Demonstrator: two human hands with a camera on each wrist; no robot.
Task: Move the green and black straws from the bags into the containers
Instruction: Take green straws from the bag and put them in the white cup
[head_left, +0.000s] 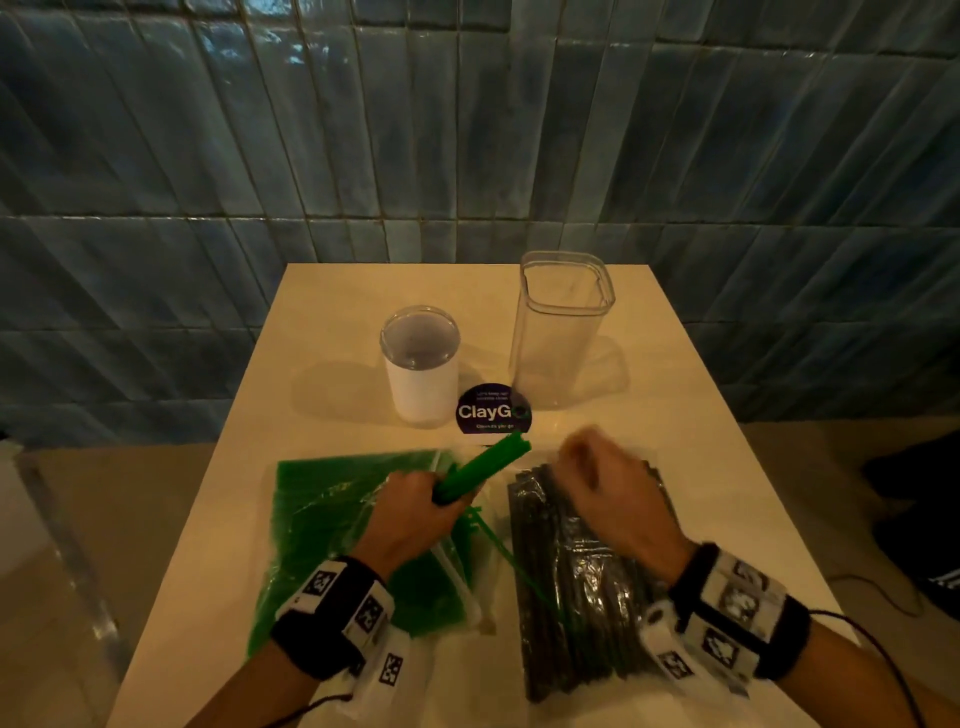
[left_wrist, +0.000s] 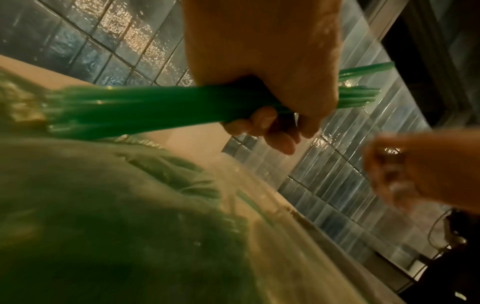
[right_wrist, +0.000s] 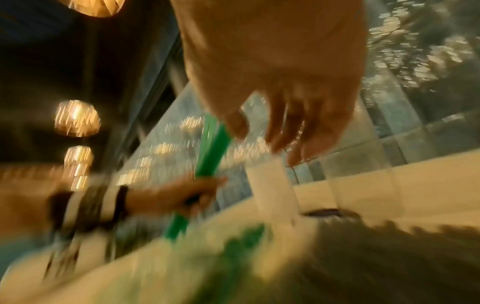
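My left hand (head_left: 415, 512) grips a bundle of green straws (head_left: 483, 467) lifted out of the clear bag of green straws (head_left: 322, 525), tips pointing up and right. The left wrist view shows my fingers (left_wrist: 262, 123) curled round the bundle of green straws (left_wrist: 145, 109). My right hand (head_left: 602, 488) hovers, blurred, over the top of the bag of black straws (head_left: 582, 587); its fingers (right_wrist: 285, 127) hang loose and hold nothing. Behind stand a round white container (head_left: 422, 364) and a tall square clear container (head_left: 558, 327), both without straws in them.
The cream table (head_left: 691, 415) ends against a blue tiled wall (head_left: 467, 130). A round dark "ClayGo" sticker (head_left: 492, 410) lies between the containers and the bags. A loose green straw (head_left: 514, 561) trails between the two bags.
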